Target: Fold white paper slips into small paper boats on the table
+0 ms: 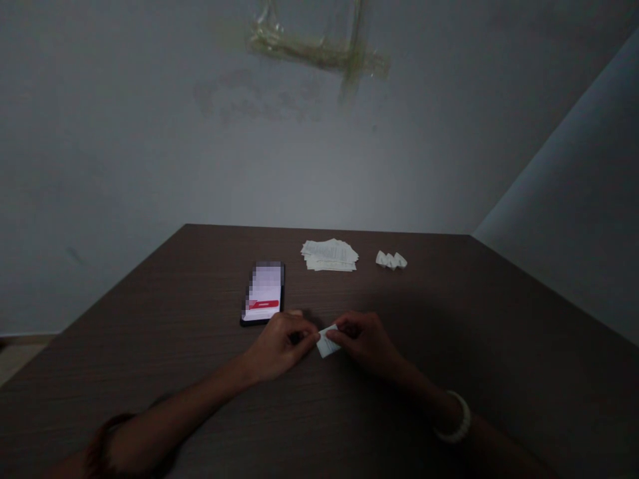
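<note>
- I saw the two hands together at the near side of the bench [174, 319]: the left hand [279, 346] and the right hand [367, 342] met at the fingertips, pinching a small folded white paper [327, 342] between them.
- The paper was held low over the dark wood-grain surface, at the centre of my view.
- At 11 o'clock from the paper lay a smartphone [263, 293], just beyond the left hand, its lit screen pixelated apart from a red bar.
- At 12 o'clock sat a loose stack of white papers [329, 255].
- At 1 o'clock, a row of folded white paper pieces [391, 260] stood close together.
- A white bangle [456, 418] circled the right wrist, and a dark bracelet [107, 442] circled the left arm.
</note>
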A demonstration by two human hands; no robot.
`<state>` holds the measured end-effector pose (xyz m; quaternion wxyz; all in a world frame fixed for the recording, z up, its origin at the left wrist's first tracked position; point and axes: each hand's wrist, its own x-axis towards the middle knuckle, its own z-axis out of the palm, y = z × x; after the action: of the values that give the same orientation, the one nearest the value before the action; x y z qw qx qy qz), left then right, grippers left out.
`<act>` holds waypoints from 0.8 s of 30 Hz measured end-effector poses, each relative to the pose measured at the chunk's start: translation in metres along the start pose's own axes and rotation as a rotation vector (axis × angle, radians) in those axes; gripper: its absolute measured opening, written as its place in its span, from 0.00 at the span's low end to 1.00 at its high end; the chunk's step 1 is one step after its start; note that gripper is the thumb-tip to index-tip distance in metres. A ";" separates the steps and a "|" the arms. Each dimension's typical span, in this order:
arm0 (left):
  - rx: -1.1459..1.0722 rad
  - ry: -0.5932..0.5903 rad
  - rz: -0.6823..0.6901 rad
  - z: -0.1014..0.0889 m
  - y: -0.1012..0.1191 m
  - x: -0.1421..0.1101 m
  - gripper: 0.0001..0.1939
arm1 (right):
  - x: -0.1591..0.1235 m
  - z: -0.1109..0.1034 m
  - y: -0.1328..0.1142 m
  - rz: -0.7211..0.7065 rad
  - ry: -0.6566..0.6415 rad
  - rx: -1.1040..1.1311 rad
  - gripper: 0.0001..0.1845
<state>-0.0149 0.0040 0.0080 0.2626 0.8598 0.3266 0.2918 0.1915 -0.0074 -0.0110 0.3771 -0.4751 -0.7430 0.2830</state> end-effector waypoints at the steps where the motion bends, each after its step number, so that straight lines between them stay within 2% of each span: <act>1: 0.002 -0.006 0.001 0.000 0.000 0.000 0.13 | 0.000 0.000 0.000 0.003 -0.003 0.000 0.08; 14: 0.019 -0.021 -0.002 0.001 0.001 0.001 0.13 | -0.001 -0.004 0.001 -0.015 -0.075 0.087 0.11; 18: 0.043 -0.040 0.003 0.004 -0.003 0.002 0.14 | 0.000 -0.003 0.001 -0.032 -0.088 -0.056 0.10; 24: 0.191 -0.036 -0.012 0.012 -0.011 0.002 0.11 | -0.001 0.000 0.005 -0.179 -0.059 -0.364 0.04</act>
<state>-0.0106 0.0096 -0.0069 0.1868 0.8841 0.3531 0.2423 0.1939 -0.0068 -0.0152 0.2867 -0.4589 -0.8319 0.1232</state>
